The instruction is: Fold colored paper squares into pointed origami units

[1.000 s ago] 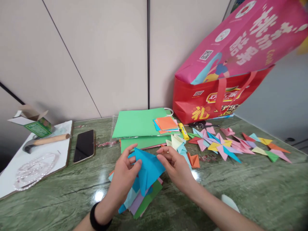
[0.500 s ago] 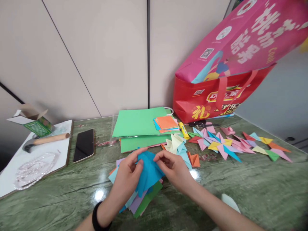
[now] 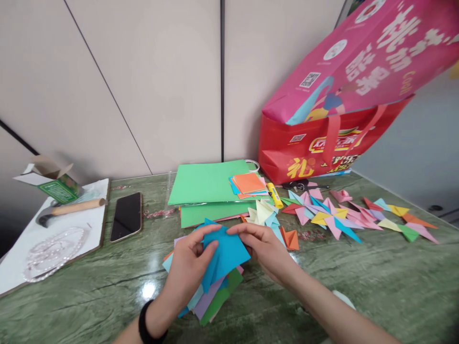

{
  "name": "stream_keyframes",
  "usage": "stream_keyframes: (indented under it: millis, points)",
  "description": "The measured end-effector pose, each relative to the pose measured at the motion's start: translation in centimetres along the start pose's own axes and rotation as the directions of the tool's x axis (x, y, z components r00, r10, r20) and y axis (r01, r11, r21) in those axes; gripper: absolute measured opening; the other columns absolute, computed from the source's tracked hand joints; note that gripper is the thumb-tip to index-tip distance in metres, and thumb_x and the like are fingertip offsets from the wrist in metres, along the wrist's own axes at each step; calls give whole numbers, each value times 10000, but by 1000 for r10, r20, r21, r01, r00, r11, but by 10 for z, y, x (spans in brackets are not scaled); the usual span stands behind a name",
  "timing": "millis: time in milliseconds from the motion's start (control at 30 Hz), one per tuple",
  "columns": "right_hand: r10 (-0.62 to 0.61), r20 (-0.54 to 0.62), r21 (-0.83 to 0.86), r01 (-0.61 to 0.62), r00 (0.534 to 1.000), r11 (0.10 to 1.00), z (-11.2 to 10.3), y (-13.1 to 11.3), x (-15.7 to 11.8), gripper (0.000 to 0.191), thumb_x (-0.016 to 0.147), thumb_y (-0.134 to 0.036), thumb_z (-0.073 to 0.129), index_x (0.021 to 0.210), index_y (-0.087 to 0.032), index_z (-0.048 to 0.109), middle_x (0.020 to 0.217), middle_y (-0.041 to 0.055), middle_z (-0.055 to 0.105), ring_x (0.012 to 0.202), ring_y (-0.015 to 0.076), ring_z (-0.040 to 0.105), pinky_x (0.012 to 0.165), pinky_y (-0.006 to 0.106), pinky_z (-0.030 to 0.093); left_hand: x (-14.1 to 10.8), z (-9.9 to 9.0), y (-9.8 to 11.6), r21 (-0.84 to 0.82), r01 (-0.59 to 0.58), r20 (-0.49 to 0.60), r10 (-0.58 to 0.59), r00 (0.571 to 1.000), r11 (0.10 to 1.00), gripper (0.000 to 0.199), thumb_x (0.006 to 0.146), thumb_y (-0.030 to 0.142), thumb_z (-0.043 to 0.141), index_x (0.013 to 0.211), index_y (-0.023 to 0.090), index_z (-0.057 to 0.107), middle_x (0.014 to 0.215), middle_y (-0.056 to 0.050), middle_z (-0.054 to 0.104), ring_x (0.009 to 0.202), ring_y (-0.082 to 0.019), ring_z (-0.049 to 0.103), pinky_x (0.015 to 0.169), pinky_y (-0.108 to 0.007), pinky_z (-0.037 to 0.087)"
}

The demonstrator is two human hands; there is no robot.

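A partly folded sheet of blue origami paper [image 3: 226,254] is held up between my two hands, with creases down its left side. My left hand [image 3: 190,258] pinches its left edge between thumb and fingers. At the upper right edge, my right hand [image 3: 263,243] grips the same paper, its index finger lying along the top. Beneath it lies a fanned pile of coloured paper sheets [image 3: 219,302], green, purple and light blue among them. The blue sheet hides part of that pile.
Behind are green sheets [image 3: 211,181], small orange squares [image 3: 250,183] and a glue stick [image 3: 274,195]. Folded paper pieces [image 3: 330,210] spread rightward below scissors [image 3: 300,185] and a red bag [image 3: 287,153]. Leftward lie a phone [image 3: 126,217], hammer [image 3: 71,209], beads [image 3: 53,253] and box [image 3: 57,186].
The blue paper's right part has opened out flatter, its corner now pointing right. My right hand's fingers have straightened along its top edge. My left hand stays nearly in place.
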State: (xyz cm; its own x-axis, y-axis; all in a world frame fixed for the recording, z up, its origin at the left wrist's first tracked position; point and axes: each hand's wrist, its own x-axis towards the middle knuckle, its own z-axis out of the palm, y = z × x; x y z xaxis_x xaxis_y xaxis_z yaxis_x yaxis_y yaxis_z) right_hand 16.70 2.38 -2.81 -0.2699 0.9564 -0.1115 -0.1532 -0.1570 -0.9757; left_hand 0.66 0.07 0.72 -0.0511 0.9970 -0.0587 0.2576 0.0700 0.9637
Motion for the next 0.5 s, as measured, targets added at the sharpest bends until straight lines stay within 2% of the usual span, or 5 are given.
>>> stream_keyframes:
  millis: [100, 167, 233, 333, 500]
  points:
    - [-31, 88, 56, 26, 996, 998, -2, -5, 0, 183, 737, -307, 583, 867, -200, 655, 709, -5, 633, 594, 109, 568, 562, 240, 464, 1, -2, -2, -22, -6, -15, 6, 1000, 1000, 283, 675, 256, 638, 942, 177, 689, 453, 51, 434, 415, -83, 289, 383, -186, 207]
    - [-86, 127, 55, 79, 988, 995, -1, -7, -1, 190, 711, -276, 627, 887, -205, 645, 793, 8, 664, 700, 132, 614, 633, 261, 496, 2, -3, -4, -88, 6, -2, -6, 1000, 996, 294, 671, 263, 652, 952, 180, 679, 576, 9, 574, 453, -95, 388, 405, -188, 296]
    - [-120, 136, 44, 115, 983, 992, 0, -7, -2, 221, 689, -249, 653, 904, -205, 632, 842, 20, 675, 763, 153, 630, 669, 282, 513, 2, -3, -5, -168, 33, 25, -29, 999, 985, 314, 659, 269, 670, 961, 182, 671, 704, -24, 649, 512, -118, 480, 450, -205, 382]
    - [-176, 112, -23, 180, 978, 983, 2, -5, -3, 250, 665, -186, 656, 911, -204, 620, 851, 26, 670, 773, 164, 629, 662, 283, 522, 2, -2, -5, -211, 67, 61, -56, 997, 975, 331, 647, 270, 686, 967, 184, 668, 714, -35, 680, 562, -155, 556, 494, -234, 445]
    - [-228, 96, -140, 239, 969, 961, 4, -4, -7, 259, 707, -137, 572, 955, -211, 571, 843, 22, 618, 709, 142, 612, 607, 253, 517, 1, 1, -2, -213, 45, 61, -33, 998, 976, 270, 625, 232, 701, 891, 189, 691, 733, -37, 707, 630, -179, 611, 546, -243, 478]
